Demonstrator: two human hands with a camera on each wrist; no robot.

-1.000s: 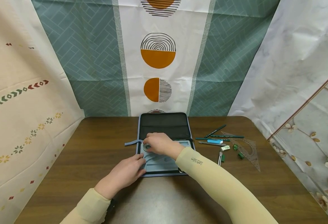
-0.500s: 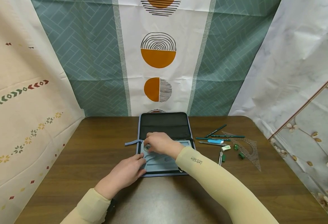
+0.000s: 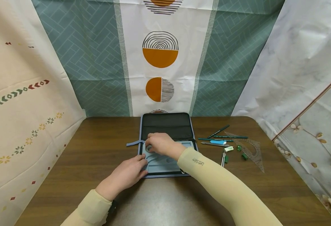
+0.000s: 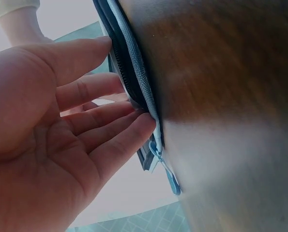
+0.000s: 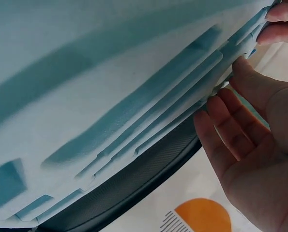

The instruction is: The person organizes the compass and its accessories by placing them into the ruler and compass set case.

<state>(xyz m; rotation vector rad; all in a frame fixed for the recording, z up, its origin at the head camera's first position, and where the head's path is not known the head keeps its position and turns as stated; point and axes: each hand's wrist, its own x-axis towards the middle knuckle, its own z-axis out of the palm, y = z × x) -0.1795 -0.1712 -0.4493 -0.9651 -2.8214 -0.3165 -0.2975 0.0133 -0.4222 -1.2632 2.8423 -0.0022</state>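
The moulded tray [image 5: 129,106] looks like matt plastic with a faintly soft, smooth face. The lid lining [image 5: 156,152] shows a fine woven texture, the zip edging [image 4: 136,67] ribbed cloth tape. The counter [image 4: 216,72] is grained wood with a satin sheen; the wall hanging [image 3: 97,59], creased cloth. The set square [image 3: 258,160] is clear plastic, the compass [image 3: 223,158] shiny metal.

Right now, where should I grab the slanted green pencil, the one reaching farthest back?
I'd pinch the slanted green pencil mid-shaft, coming down from above with the right hand, the nearer one. It's long and slim, so a grip across its length should suit, and its middle looks clear, while its near end sits close to the other two pencils.
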